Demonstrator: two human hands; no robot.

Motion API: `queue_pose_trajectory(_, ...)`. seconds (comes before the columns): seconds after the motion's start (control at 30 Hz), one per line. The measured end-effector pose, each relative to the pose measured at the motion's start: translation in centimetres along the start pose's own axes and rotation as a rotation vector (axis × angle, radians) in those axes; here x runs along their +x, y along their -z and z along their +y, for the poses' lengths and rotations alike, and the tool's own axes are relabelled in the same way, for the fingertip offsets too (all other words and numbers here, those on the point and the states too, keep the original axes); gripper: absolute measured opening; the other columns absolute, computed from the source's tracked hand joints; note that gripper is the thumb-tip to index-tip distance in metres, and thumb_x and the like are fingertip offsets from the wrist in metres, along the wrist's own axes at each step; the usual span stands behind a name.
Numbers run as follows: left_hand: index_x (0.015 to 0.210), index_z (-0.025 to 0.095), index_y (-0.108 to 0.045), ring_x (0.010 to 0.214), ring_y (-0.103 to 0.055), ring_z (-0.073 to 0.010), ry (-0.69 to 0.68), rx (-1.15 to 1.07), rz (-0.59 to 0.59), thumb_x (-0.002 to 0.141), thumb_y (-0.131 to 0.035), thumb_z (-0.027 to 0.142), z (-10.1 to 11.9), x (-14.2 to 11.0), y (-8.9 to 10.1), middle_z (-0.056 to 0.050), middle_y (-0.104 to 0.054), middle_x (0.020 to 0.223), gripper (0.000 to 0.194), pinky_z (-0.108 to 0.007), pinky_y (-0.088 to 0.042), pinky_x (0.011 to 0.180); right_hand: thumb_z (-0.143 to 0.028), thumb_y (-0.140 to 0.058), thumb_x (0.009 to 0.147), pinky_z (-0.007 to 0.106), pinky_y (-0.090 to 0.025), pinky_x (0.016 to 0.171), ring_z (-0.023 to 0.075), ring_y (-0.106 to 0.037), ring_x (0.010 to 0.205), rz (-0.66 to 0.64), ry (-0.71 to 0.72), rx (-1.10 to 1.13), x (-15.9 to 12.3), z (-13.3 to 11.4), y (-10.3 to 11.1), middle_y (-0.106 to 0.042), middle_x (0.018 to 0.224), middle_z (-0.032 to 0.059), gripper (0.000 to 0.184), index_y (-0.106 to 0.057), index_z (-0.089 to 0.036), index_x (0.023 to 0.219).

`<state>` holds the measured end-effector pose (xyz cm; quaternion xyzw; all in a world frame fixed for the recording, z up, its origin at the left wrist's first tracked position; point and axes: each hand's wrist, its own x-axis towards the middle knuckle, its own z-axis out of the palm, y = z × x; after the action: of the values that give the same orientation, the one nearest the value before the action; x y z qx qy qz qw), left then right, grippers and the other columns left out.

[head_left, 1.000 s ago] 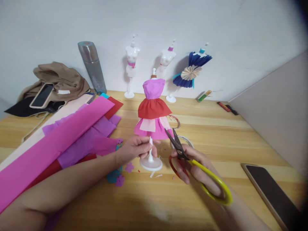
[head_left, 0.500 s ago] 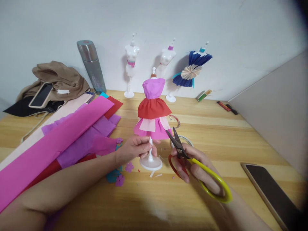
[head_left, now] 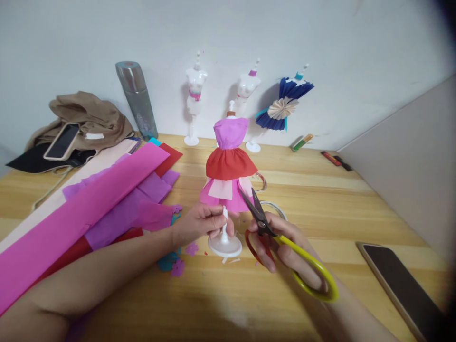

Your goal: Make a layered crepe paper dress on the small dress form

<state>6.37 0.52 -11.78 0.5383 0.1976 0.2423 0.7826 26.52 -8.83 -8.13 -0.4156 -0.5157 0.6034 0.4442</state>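
Note:
My left hand [head_left: 208, 221] is closed around the white stem of a small dress form [head_left: 225, 243], just above its round base. The form wears a paper dress [head_left: 231, 164] with a purple bodice, a red upper skirt and a magenta lower skirt bearing pale pink panels. My right hand [head_left: 285, 242] grips scissors [head_left: 262, 225] with one yellow and one red handle loop. The scissor blades are parted, and their tips lie at the right side of the lower skirt. Whether paper sits between the blades, I cannot tell.
Magenta, purple and red crepe paper [head_left: 117, 194] lies piled at left. A steel bottle [head_left: 137, 99], two bare dress forms [head_left: 195, 85] and one in a blue dress [head_left: 285, 104] stand along the wall. Tape rolls [head_left: 274, 208] lie behind my right hand; a phone [head_left: 395, 280] is at right.
The dress form has tilted and shifted slightly right in my left hand. The scissors have moved a little left, bringing their tips further over the lower skirt.

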Motion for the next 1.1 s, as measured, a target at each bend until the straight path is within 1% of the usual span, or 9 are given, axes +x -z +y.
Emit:
queue_pose_trajectory(0.2, 0.104, 0.012, -0.069, 0.047, -0.039, -0.0037, -0.020, -0.015, 0.040, 0.080, -0.066, 0.060, -0.3, 0.0, 0.2, -0.003, -0.064, 0.072, 0.053, -0.020, -0.025, 0.048, -0.066, -0.061, 0.083, 0.026, -0.031, 0.048, 0.0086, -0.041, 0.044, -0.055, -0.001, -0.011, -0.5, 0.0, 0.9, -0.053, 0.067, -0.0033, 0.049, -0.057, -0.023, 0.107)
queue_pose_trajectory(0.27, 0.105, 0.013, -0.069, 0.047, -0.038, -0.0033, -0.028, -0.026, 0.036, 0.081, -0.066, 0.059, -0.3, 0.0, 0.3, -0.002, -0.063, 0.072, 0.053, -0.020, -0.025, 0.048, -0.065, -0.061, 0.084, 0.026, -0.030, 0.048, 0.0087, -0.039, 0.044, -0.049, 0.008, -0.005, -0.5, 0.2, 1.0, -0.052, 0.066, -0.0035, 0.048, -0.057, -0.023, 0.107)
queue_pose_trajectory(0.43, 0.106, 0.012, -0.069, 0.047, -0.040, -0.0033, -0.026, -0.023, 0.020, 0.081, -0.066, 0.059, -0.2, 0.0, 0.3, -0.002, -0.064, 0.073, 0.053, -0.020, -0.025, 0.048, -0.066, -0.062, 0.082, 0.026, -0.027, 0.048, 0.0077, -0.037, 0.042, 0.013, 0.017, 0.005, -0.4, 0.3, 0.6, -0.051, 0.063, -0.0048, 0.049, -0.058, -0.023, 0.104)
queue_pose_trajectory(0.53, 0.108, 0.012, -0.068, 0.048, -0.040, -0.0035, -0.032, -0.030, 0.037, 0.081, -0.066, 0.058, -0.3, 0.0, 0.3, -0.003, -0.064, 0.074, 0.053, -0.020, -0.025, 0.048, -0.069, -0.064, 0.079, 0.026, -0.028, 0.048, 0.0085, -0.039, 0.042, -0.008, -0.025, 0.002, -0.4, 0.2, 0.7, -0.052, 0.065, -0.0040, 0.053, -0.058, -0.022, 0.104)
queue_pose_trajectory(0.6, 0.110, 0.012, -0.068, 0.047, -0.040, -0.0036, -0.030, -0.032, 0.053, 0.081, -0.066, 0.058, -0.3, 0.0, 0.3, -0.003, -0.064, 0.073, 0.054, -0.020, -0.024, 0.047, -0.068, -0.064, 0.080, 0.027, -0.029, 0.049, 0.0089, -0.040, 0.043, -0.023, -0.042, 0.000, -0.4, 0.1, 0.9, -0.053, 0.066, -0.0034, 0.052, -0.059, -0.022, 0.105)
queue_pose_trajectory(0.7, 0.110, 0.012, -0.067, 0.047, -0.039, -0.0036, -0.020, -0.024, 0.061, 0.081, -0.065, 0.058, -0.3, 0.0, 0.3, -0.002, -0.063, 0.073, 0.055, -0.020, -0.024, 0.047, -0.067, -0.065, 0.080, 0.027, -0.029, 0.049, 0.0089, -0.039, 0.042, -0.025, -0.035, 0.020, -0.4, 0.0, 1.1, -0.052, 0.063, -0.0041, 0.050, -0.058, -0.023, 0.104)
queue_pose_trajectory(0.9, 0.105, 0.010, -0.068, 0.048, -0.039, -0.0033, -0.022, 0.014, 0.003, 0.079, -0.065, 0.062, -0.2, 0.1, 0.2, -0.003, -0.064, 0.074, 0.058, -0.020, -0.026, 0.048, -0.068, -0.065, 0.079, 0.024, -0.025, 0.044, 0.0073, -0.038, 0.040, 0.023, 0.013, 0.028, 0.1, 0.1, 0.2, -0.052, 0.063, -0.0043, 0.053, -0.058, -0.021, 0.102)
queue_pose_trajectory(1.1, 0.099, 0.011, -0.068, 0.049, -0.040, -0.0036, 0.008, 0.016, 0.002, 0.078, -0.065, 0.064, 0.1, -0.1, -0.2, -0.004, -0.066, 0.077, 0.057, -0.021, -0.027, 0.049, -0.072, -0.065, 0.075, 0.024, -0.027, 0.042, 0.0069, -0.039, 0.038, 0.017, 0.006, 0.045, 0.8, 0.2, -0.2, -0.052, 0.062, -0.0044, 0.058, -0.057, -0.020, 0.100)
